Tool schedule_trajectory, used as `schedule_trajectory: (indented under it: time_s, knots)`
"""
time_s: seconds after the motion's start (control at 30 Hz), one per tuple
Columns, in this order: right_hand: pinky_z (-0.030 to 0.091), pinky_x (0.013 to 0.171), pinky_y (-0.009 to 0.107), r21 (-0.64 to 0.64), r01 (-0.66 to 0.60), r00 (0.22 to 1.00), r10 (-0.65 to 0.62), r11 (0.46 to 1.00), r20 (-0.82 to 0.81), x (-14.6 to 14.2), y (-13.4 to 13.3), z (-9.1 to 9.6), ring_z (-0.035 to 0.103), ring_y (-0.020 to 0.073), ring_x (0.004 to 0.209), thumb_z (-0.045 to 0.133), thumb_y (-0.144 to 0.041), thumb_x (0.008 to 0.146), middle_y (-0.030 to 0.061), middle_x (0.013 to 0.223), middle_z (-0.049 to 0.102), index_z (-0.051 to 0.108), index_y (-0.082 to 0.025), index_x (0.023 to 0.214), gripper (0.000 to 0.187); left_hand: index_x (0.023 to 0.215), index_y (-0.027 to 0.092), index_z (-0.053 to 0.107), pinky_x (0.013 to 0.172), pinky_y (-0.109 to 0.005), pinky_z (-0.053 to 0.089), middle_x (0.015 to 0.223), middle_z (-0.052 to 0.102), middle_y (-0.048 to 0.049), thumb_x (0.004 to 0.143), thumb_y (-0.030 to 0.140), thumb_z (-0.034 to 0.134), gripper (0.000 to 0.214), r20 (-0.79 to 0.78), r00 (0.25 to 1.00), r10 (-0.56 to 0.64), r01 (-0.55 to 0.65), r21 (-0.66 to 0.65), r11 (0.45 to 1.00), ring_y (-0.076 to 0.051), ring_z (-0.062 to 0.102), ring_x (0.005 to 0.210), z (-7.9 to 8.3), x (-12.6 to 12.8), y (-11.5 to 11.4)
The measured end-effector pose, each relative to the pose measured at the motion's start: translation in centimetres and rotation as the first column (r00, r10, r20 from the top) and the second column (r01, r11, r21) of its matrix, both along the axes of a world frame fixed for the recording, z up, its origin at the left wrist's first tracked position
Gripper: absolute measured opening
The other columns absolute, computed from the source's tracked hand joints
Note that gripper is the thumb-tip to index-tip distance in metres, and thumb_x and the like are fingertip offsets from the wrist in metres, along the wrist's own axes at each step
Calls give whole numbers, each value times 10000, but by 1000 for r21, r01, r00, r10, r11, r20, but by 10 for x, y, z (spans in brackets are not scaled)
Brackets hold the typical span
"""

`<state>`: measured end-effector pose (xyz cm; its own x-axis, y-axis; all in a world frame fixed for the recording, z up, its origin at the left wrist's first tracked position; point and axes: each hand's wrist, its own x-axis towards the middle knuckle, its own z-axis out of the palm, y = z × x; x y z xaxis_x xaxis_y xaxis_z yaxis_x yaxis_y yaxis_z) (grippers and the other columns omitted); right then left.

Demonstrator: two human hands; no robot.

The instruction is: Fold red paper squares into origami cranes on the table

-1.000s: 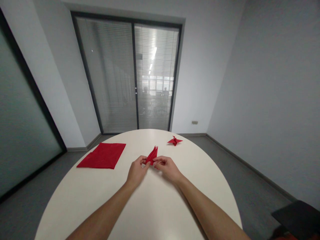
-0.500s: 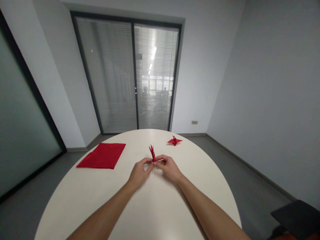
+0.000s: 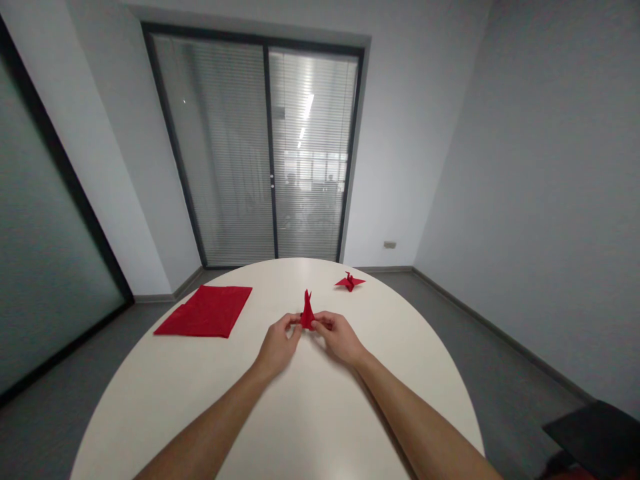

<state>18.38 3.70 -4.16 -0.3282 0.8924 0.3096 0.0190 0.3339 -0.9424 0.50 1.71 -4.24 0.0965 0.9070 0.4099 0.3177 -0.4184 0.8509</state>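
Observation:
A small piece of folded red origami paper stands upright between my hands, its narrow points facing up. My left hand pinches its left lower side between thumb and fingers. On the right lower side, my right hand grips it the same way. Its broad flat face shows toward me, and the fingertips behind it are partly hidden. Beyond my right hand sits a finished red paper crane with its wings spread.
The round white table carries a stack of red paper sheets at the left. A dark chair stands at the lower right, off the table. Behind the table are glass panels with blinds.
The folded paper has turned between my fingers, from a thin edge with split points to a broad flat face. My hands have moved slightly apart at its base.

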Motion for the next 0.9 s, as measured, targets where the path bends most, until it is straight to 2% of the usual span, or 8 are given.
schedule_trajectory:
  time_s: [0.23, 0.57, 0.67, 0.83, 0.9]
  knots:
    - [480, 808, 357, 37, 17, 1000, -18, 999, 23, 2, 3, -1, 654, 219, 875, 647, -392, 861, 83, 960, 745, 737, -176, 994, 269, 970, 179, 702, 957, -394, 470, 1041, 751, -99, 864, 321, 584, 213, 55, 998, -40, 42, -33, 999, -248, 677, 993, 2, -2, 1]
    - [462, 754, 325, -83, -27, 997, 21, 996, -70, 6, 3, 2, 640, 191, 814, 715, -430, 809, 69, 903, 731, 695, -165, 944, 297, 907, 184, 688, 899, -361, 481, 949, 753, -70, 828, 360, 615, 207, 80, 996, -31, 36, -62, 997, -237, 675, 912, 4, 0, 1]
    - [469, 752, 322, -82, -16, 993, 6, 996, -120, 6, 3, 2, 644, 183, 800, 759, -413, 769, 52, 888, 714, 662, -182, 977, 326, 886, 183, 671, 879, -360, 480, 912, 743, -63, 832, 362, 610, 197, 66, 998, -18, 21, -46, 999, -230, 668, 883, 0, 0, 3]
    - [479, 776, 333, -86, 16, 988, -29, 996, -152, 7, 5, 1, 645, 175, 764, 796, -390, 722, 13, 818, 687, 616, -210, 1153, 500, 927, 181, 633, 846, -340, 488, 924, 728, -65, 799, 331, 644, 198, 129, 992, 1, 2, -25, 1000, -208, 663, 873, -7, 0, 7]
    - [475, 792, 338, -79, -3, 992, -7, 997, -128, 7, 6, 0, 645, 179, 786, 778, -393, 740, 31, 844, 700, 652, -188, 1124, 453, 983, 182, 600, 829, -335, 494, 899, 727, -58, 784, 310, 661, 244, 167, 986, 17, -12, -33, 999, -201, 668, 854, -9, 1, 8]
